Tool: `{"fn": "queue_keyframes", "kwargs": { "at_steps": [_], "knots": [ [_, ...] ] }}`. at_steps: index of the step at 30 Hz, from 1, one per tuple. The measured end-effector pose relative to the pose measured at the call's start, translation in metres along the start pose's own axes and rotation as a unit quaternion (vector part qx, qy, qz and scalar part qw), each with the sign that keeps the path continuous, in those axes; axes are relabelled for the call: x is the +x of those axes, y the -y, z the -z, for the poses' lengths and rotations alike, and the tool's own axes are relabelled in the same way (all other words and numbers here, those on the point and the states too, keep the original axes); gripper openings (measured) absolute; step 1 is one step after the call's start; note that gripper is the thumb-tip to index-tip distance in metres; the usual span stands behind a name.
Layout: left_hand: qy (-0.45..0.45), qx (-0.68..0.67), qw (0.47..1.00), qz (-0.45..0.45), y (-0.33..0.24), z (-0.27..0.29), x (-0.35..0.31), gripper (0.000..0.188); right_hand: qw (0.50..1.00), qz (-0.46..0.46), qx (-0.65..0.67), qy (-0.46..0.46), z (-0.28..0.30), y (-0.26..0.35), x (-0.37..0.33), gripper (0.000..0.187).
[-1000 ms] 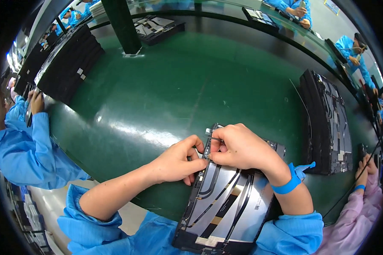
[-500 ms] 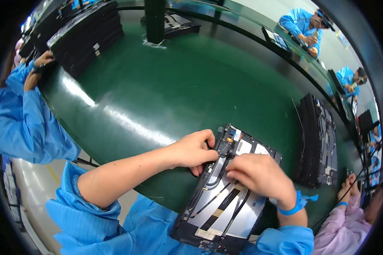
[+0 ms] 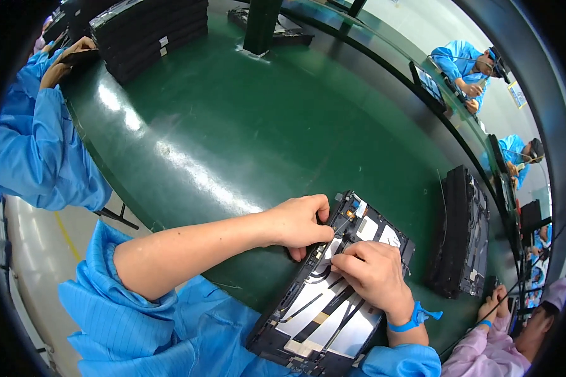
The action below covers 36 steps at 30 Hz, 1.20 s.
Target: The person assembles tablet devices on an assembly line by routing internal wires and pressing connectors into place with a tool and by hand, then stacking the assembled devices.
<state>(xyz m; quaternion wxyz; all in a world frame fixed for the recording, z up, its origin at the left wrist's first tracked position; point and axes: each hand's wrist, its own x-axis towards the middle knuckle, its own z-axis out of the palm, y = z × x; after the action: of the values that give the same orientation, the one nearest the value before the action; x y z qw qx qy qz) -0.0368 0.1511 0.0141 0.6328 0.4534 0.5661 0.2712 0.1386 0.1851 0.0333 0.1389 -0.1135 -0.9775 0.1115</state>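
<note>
1. In the head view, we see an opened flat device chassis (image 3: 333, 301) lying tilted at the near edge of the green table (image 3: 233, 138); its silvery inside is crossed by black flat cables (image 3: 324, 308).
2. Our left hand (image 3: 299, 223) rests on the chassis's upper left edge, fingers curled and pressed together on a thin cable end near the top corner (we cannot tell exactly what sits between the fingertips).
3. Our right hand (image 3: 374, 273), with a blue wrist strap (image 3: 412, 317), lies on the middle of the panel, fingers pressed down flat on the cables just beside the left hand.
4. To do this well, we judge it best to steady the frame with the left hand and seat the cable with light, even pressure, without creasing it.
5. A stack of dark chassis (image 3: 462, 232) stands to the right, well apart; another stack (image 3: 151, 31) sits far across the table, near a co-worker's blue sleeve (image 3: 38, 144).
</note>
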Motion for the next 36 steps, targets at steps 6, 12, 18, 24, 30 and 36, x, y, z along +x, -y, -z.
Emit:
{"fn": "queue_keyframes", "kwargs": {
  "at_steps": [6, 12, 18, 24, 30, 36],
  "knots": [
    [0.000, 0.001, 1.000, 0.002, 0.000, 0.002, 0.001, 0.027, 0.997, 0.006, 0.074, -0.031, -0.005, -0.006, 0.006, 0.012],
    [0.006, -0.003, 1.000, 0.004, 0.000, 0.003, 0.000, 0.027, 0.989, -0.031, 0.146, -0.023, -0.009, -0.005, 0.006, 0.015],
    [0.007, -0.008, 1.000, 0.004, 0.001, 0.001, 0.001, 0.027, 0.988, -0.036, 0.147, -0.017, -0.010, -0.004, 0.006, 0.016],
    [-0.013, -0.016, 1.000, -0.014, 0.002, 0.000, 0.000, 0.025, 0.990, -0.045, 0.134, 0.003, -0.006, -0.002, 0.007, 0.016],
    [-0.004, -0.005, 1.000, 0.005, -0.001, -0.002, 0.000, 0.025, 0.997, -0.021, 0.012, 0.070, 0.014, 0.007, 0.025, 0.014],
    [-0.012, -0.018, 1.000, 0.001, 0.001, -0.001, 0.000, 0.025, 0.989, 0.048, -0.063, 0.127, 0.022, 0.001, 0.043, 0.006]
  ]
}}
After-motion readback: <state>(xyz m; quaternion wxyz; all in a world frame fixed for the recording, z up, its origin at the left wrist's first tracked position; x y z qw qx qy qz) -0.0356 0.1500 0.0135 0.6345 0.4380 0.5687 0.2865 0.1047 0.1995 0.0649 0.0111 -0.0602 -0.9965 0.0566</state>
